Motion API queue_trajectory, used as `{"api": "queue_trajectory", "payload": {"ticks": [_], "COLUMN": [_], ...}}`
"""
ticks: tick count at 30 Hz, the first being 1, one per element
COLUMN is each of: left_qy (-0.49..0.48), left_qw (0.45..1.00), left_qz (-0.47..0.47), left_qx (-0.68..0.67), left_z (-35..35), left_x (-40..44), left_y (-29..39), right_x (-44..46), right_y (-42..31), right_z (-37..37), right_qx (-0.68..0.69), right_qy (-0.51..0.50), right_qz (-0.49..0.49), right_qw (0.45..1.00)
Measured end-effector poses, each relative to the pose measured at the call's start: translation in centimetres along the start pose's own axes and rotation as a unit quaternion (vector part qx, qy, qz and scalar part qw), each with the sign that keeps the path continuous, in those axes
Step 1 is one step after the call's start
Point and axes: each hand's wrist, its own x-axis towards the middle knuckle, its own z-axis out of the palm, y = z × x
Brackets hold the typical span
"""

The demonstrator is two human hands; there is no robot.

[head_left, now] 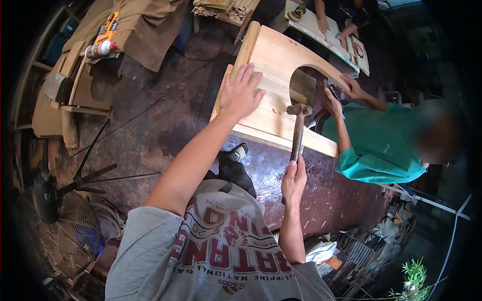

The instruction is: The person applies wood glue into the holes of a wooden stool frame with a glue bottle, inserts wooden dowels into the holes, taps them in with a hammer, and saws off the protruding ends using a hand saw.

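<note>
My left hand lies with its fingers spread on the left part of a pale wooden piece, which has a large rounded cutout. Wrapped round a hammer's handle, my right hand is below the piece's lower edge. The hammer points up, its head in front of the cutout's lower edge. Across from me a co-worker in a green shirt has both hands by the cutout, one on the curved edge and one at a dark flat object.
Another person's hands rest on a pale panel at the top. A cloth-covered table with a white bottle stands upper left. Below it are a wooden frame and a fan. Scrap is piled lower right.
</note>
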Motion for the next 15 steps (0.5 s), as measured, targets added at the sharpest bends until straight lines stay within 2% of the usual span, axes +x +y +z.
{"api": "queue_trajectory", "payload": {"ticks": [2,4,6,8,9,13,15], "left_qy": [0.007,0.009,-0.002,0.000,0.002,0.002,0.000], "left_qw": [1.000,1.000,1.000,1.000,1.000,1.000,1.000], "left_qz": [0.004,0.004,0.001,0.001,0.000,-0.005,0.002], "left_qx": [-0.003,-0.005,-0.005,-0.003,-0.002,-0.019,-0.013], "left_z": [0.2,0.4,0.1,0.3,0.4,0.2,0.2], "left_x": [0.1,-0.3,0.0,-0.1,0.0,-0.2,-0.1], "left_y": [-0.1,-0.2,-0.1,-0.1,-0.1,-0.2,-0.3], "right_x": [-0.3,-1.1,-1.1,-0.5,-0.3,-1.5,-2.1], "right_y": [0.7,1.0,0.4,-1.0,-1.2,-1.9,-1.8], "right_z": [0.2,1.0,1.1,0.5,0.2,0.6,1.1], "right_qx": [-0.010,-0.004,-0.029,-0.109,-0.092,-0.087,-0.065], "right_qy": [0.014,0.082,0.084,0.000,-0.007,0.003,0.037], "right_qz": [-0.012,-0.068,-0.073,-0.038,-0.044,-0.038,-0.077], "right_qw": [1.000,0.994,0.993,0.993,0.995,0.995,0.994]}}
